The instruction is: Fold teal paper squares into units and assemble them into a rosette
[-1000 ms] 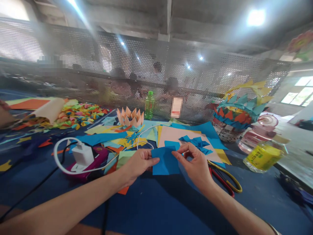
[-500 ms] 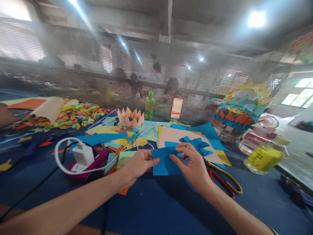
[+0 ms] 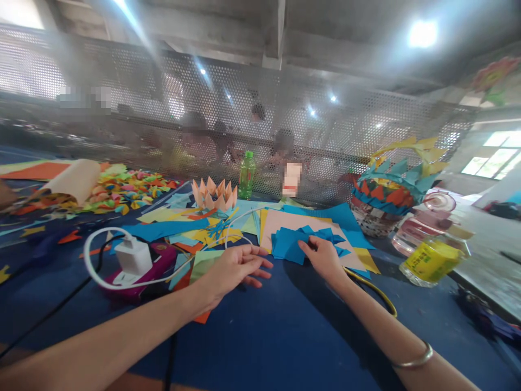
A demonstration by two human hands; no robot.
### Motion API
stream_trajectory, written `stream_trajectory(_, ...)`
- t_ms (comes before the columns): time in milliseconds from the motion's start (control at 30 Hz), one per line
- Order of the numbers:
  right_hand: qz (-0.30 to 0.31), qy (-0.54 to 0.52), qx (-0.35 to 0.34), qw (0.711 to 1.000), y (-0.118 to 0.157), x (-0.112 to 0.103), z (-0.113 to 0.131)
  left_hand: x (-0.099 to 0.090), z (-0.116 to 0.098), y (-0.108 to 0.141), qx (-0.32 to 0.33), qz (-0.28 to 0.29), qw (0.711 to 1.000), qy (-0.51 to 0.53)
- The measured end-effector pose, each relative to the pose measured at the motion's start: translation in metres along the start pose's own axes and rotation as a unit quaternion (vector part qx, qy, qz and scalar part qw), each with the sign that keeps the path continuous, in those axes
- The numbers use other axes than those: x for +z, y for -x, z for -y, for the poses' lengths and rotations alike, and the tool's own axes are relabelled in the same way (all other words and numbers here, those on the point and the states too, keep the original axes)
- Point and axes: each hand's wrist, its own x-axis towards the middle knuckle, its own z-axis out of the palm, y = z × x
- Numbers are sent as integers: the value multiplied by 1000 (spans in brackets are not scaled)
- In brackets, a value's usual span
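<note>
My right hand pinches the edge of a blue paper piece between thumb and fingers, over the paper stack. Behind it lie folded blue paper pieces on a pale pink sheet. My left hand is open and holds nothing, its fingers loosely stretched toward the blue paper but apart from it. Beneath the left wrist are light green paper and an orange scrap. Scissors with a yellow handle lie partly hidden behind my right forearm.
A purple power strip with a white plug and cables stands left. Behind are a peach paper ring and a green bottle. Rightward are a paper-trimmed basket and a yellow-labelled bottle. Coloured scraps heap far left.
My left hand has let go of the blue paper and opened. My right hand has carried the paper forward, over the stack beside the folded blue pieces.
</note>
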Motion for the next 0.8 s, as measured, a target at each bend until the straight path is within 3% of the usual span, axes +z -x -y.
stream_trajectory(267, -59, -38, -47, 996, 15, -1, 32, -3, 5, -6, 59, -48, 997, -26)
stream_trajectory(400, -13, -65, -42, 997, 33, 0, 54, -5, 8, -8, 97, -80, 992, -34)
stream_trajectory(600, 64, -124, -52, 989, 50, 6, 71, -3, 8, -5, 73, -15, 997, -26)
stream_trajectory(800, 87, -165, -45, 981, 50, 8, 68, -6, 2, -3, 51, -11, 999, 9)
